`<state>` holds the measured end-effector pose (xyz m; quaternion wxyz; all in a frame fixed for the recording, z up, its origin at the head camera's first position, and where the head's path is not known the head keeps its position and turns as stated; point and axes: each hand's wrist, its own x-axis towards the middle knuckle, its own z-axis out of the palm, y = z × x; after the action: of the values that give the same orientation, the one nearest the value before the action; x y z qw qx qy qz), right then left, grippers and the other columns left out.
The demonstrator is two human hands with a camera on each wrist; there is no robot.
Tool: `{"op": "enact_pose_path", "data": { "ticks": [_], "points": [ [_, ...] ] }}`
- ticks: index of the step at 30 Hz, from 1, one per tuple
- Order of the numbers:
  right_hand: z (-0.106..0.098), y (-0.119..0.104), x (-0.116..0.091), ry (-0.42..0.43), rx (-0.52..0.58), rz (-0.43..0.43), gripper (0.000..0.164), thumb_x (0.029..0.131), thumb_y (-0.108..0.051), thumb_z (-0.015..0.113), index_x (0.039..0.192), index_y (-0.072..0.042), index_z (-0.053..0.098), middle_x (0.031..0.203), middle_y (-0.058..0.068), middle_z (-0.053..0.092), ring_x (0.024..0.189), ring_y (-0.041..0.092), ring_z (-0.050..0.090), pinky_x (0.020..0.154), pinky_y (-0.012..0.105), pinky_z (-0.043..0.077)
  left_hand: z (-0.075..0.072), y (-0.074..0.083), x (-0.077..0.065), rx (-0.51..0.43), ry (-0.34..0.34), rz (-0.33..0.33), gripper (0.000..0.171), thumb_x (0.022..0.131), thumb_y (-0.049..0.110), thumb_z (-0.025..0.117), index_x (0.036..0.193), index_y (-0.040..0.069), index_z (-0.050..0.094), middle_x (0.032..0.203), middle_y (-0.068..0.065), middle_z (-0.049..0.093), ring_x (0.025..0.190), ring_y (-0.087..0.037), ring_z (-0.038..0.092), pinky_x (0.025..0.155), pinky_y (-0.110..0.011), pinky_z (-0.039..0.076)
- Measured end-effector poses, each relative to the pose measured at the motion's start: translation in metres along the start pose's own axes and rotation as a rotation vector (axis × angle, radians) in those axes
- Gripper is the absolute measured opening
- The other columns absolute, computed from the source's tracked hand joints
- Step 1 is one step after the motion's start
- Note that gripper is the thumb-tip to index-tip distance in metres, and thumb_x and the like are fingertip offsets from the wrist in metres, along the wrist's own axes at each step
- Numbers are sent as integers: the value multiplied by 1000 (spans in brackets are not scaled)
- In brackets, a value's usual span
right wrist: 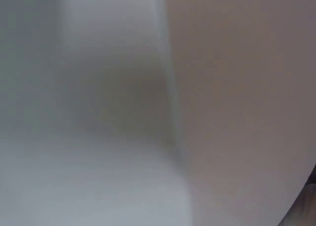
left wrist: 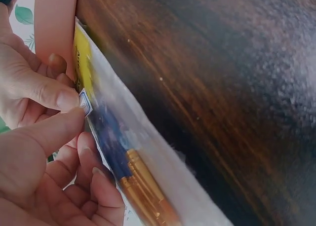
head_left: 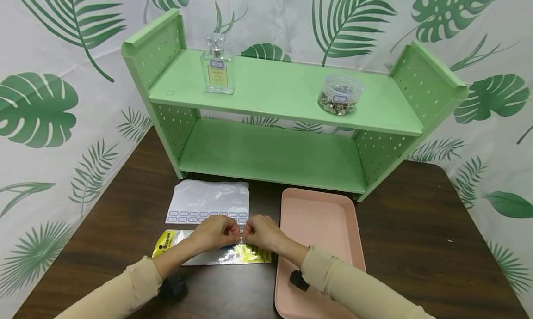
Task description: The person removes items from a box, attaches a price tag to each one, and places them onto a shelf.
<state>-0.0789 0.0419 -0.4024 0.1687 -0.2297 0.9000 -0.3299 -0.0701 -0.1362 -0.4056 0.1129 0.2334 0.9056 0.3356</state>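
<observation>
My left hand point(head_left: 216, 231) and right hand point(head_left: 263, 232) meet fingertip to fingertip over a flat packet of brushes point(head_left: 216, 257). Between their thumbs and fingers they pinch a small white label with a blue border point(left wrist: 85, 103). In the left wrist view the label touches or nearly touches the packet's edge; I cannot tell which. Through the clear plastic show brushes with gold-coloured parts point(left wrist: 148, 186); yellow printing marks the packet's ends. Just behind the hands lies a white sheet point(head_left: 210, 196) with rows of similar labels. The right wrist view is too blurred to show the hand's work.
A pink tray point(head_left: 318, 208) lies under my right forearm. Behind stands a green two-tier shelf point(head_left: 270, 148), its upper tier bearing a labelled perfume bottle point(head_left: 218, 74) and a labelled round clear jar point(head_left: 340, 96) of small metallic pieces. Dark wood tabletop point(head_left: 416, 245) extends rightward.
</observation>
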Motion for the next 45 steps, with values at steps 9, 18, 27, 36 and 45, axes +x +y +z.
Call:
{"op": "enact_pose_path", "data": {
  "ticks": [9, 18, 27, 36, 45],
  "points": [
    [3, 0, 0, 25, -40, -20, 11, 74, -3, 72, 66, -8, 66, 60, -3, 60, 57, 5, 46, 55, 21, 40, 4, -1, -1, 16, 25, 16, 13, 74, 11, 73, 68, 16, 63, 58, 11, 55, 56, 1, 43, 55, -19, 36],
    [5, 1, 1, 42, -46, -33, 13, 73, -1, 71, 64, -7, 64, 58, -3, 58, 55, 4, 44, 54, 21, 38, 5, 0, 0, 50, 39, -14, 15, 74, 11, 74, 67, 16, 61, 58, 12, 53, 56, 0, 43, 54, -20, 35],
    [6, 0, 0, 51, -68, -37, 13, 73, -1, 71, 65, -8, 64, 59, -4, 59, 56, 4, 45, 57, 22, 40, 6, -3, 0, 49, 71, -7, 17, 72, 10, 77, 68, 15, 61, 60, 11, 53, 57, 0, 44, 55, -19, 36],
    [6, 0, -1, 62, -64, -34, 15, 74, -1, 72, 67, -9, 60, 60, -3, 55, 58, 5, 44, 55, 20, 38, 0, -8, -3, 13, 62, -17, 18, 71, 7, 77, 71, 12, 60, 63, 8, 54, 59, -2, 45, 56, -19, 38],
    [7, 0, -3, 80, -43, -25, 17, 73, -3, 75, 72, -7, 59, 65, -1, 54, 61, 6, 45, 57, 20, 38, -22, -17, -8, 0, 128, -139, 14, 73, 7, 75, 74, 10, 61, 67, 4, 54, 62, -8, 47, 57, -22, 39]
  ]
}}
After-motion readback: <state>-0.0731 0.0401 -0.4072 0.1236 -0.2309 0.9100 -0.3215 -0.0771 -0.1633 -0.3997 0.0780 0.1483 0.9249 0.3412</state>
